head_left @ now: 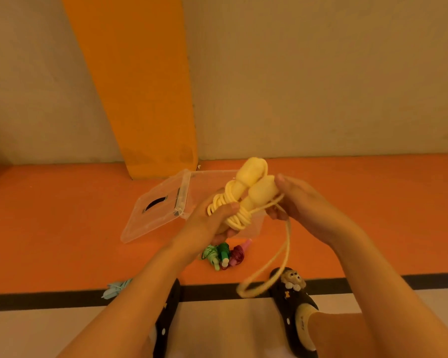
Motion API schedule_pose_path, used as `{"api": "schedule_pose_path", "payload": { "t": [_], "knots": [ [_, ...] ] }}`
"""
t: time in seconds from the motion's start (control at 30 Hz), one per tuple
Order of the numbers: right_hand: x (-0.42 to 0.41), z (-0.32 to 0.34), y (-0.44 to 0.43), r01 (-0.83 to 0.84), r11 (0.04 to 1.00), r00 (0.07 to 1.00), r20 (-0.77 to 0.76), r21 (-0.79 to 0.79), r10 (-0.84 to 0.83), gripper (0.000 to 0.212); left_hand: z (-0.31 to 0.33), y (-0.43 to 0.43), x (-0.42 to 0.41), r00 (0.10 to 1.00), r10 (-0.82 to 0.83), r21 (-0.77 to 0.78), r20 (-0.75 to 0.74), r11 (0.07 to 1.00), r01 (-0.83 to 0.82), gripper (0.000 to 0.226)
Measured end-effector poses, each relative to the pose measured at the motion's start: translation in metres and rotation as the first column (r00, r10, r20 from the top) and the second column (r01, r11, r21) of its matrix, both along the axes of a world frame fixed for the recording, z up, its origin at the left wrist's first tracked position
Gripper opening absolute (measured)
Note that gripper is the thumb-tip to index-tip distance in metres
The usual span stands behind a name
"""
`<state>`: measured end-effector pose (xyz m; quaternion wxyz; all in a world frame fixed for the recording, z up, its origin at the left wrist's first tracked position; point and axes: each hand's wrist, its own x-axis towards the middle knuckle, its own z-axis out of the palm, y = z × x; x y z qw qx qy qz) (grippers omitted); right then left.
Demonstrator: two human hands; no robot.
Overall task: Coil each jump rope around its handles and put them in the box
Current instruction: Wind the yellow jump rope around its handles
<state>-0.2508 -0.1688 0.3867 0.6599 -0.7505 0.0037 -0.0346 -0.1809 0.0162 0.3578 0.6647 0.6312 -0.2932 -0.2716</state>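
Now the left hand point(212, 219) is gripping 2 yellow handles point(251, 177) wrapped in coiled rope, the right hand point(304, 202) is pinching 1 loose strand point(287, 233); 1 clear box point(210, 182) is sitting open farther off.

Plain beige matte wall point(321, 73) spans 9 to 3 o'clock w/ a broad orange painted band point(145, 86) at 11-12, meeting a smooth orange floor point(62, 215) across the middle, then a black floor stripe point(36, 301) & pale cream floor strip point(23, 337) approx 7-8, all in warm yellowish light.
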Motion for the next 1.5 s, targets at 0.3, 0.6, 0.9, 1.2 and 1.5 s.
{"api": "schedule_pose_path", "payload": {
  "t": [0.3, 0.6, 0.9, 1.2, 1.5],
  "knots": [
    [0.014, -0.011, 0.030, 0.156, 0.983, 0.988, 0.004, -0.092, -0.156, 0.040, -0.005, -0.014, -0.006, 0.957, 0.289, -0.125, -0.037, 0.948, -0.291, 0.031],
    [0.009, -0.021, 0.033, 0.090, 0.708, 0.971, -0.098, -0.700, -0.219, 0.023, -0.016, -0.002, 0.018, 0.826, 0.491, 0.031, 0.278, 0.854, -0.519, 0.017],
    [0.010, -0.021, 0.015, 0.093, 0.536, 0.968, 0.202, -0.839, 0.149, 0.008, -0.017, 0.004, 0.017, 0.886, -0.291, 0.575, 0.360, 0.817, 0.035, 0.037],
    [0.008, -0.039, 0.037, -0.224, 0.711, 0.963, -0.041, -0.666, 0.265, 0.004, -0.028, 0.014, 0.003, 0.801, -0.517, 0.694, 0.301, 0.695, 0.187, 0.025],
    [0.008, -0.010, 0.019, -0.094, 0.951, 0.995, 0.005, -0.293, 0.100, 0.016, -0.018, 0.005, -0.003, 0.941, -0.302, 0.378, 0.151, 0.897, 0.228, 0.010]
  ]
}}
